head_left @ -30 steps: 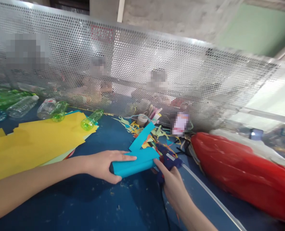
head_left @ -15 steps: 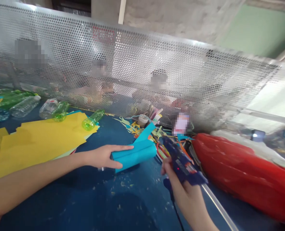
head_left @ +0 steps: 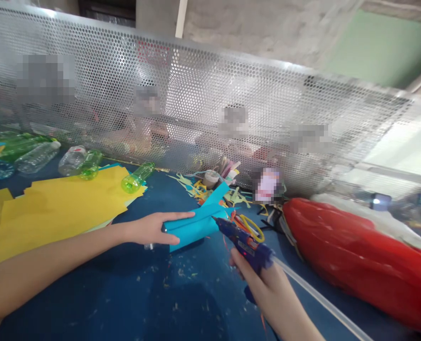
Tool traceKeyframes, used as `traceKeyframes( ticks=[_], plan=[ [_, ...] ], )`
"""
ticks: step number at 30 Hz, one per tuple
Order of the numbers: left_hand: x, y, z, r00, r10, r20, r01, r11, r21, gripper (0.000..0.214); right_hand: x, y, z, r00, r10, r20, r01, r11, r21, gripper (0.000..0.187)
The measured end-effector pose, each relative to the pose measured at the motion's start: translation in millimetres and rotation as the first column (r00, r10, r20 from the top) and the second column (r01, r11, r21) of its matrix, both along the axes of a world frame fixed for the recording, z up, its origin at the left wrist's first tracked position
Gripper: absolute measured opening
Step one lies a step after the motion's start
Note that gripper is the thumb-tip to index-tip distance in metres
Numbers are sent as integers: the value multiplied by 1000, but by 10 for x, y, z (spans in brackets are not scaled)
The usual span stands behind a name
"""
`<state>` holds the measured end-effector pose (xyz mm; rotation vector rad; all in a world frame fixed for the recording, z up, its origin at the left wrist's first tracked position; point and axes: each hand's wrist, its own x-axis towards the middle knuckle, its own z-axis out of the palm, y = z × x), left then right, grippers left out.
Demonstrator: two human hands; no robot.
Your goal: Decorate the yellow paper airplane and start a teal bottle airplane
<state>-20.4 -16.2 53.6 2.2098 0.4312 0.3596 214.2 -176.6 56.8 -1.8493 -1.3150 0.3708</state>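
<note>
My left hand (head_left: 160,228) grips the left end of a roll of bright blue paper (head_left: 196,229), thumb in front and fingers along the top. A loose flap of the paper sticks up toward the back. My right hand (head_left: 258,274) is wrapped round a dark blue hot glue gun (head_left: 246,244), with a long clear glue stick (head_left: 320,293) trailing from its rear. The gun's nozzle meets or hovers just over the roll's right part; I cannot tell whether it touches. What lies inside the roll is hidden.
Yellow paper sheets (head_left: 68,203) lie at left, with green bottles (head_left: 138,177) and clear bottles (head_left: 38,157) behind. Paper scraps (head_left: 196,189) and a yellow-handled tool (head_left: 252,228) lie past the roll. A red plastic bag (head_left: 356,255) fills the right. A perforated metal screen (head_left: 196,94) stands behind; people sit beyond it.
My right hand has brought the glue gun left and down, so its nozzle is now at the blue paper roll. My left hand keeps its grip, nearly still.
</note>
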Motion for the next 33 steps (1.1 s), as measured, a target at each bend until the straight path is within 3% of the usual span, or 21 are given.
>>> traceKeyframes(
  ticks=[4, 9, 18, 28, 33],
  plan=[
    [4, -21, -2, 1000, 5, -22, -5, 1000, 21, 68, 93, 20, -10, 998, 56, 23, -52, 991, -121, 46],
    [23, -90, 19, 997, 50, -54, -44, 993, 113, 70, 90, 31, 10, 999, 44, 20, -41, 991, -131, 47],
    [52, -138, -49, 999, 35, -34, -25, 969, 245, 74, -187, -102, 106, 987, 163, 1, -161, 974, -161, 43],
    [43, -152, -19, 996, 48, -79, -28, 972, 234, 74, 77, 13, 277, 996, 16, 93, 2, 982, -188, 45],
    [44, -151, -20, 996, 41, -74, -25, 977, 210, 72, 26, -4, 273, 998, 34, 52, -23, 979, -202, 45]
  ],
)
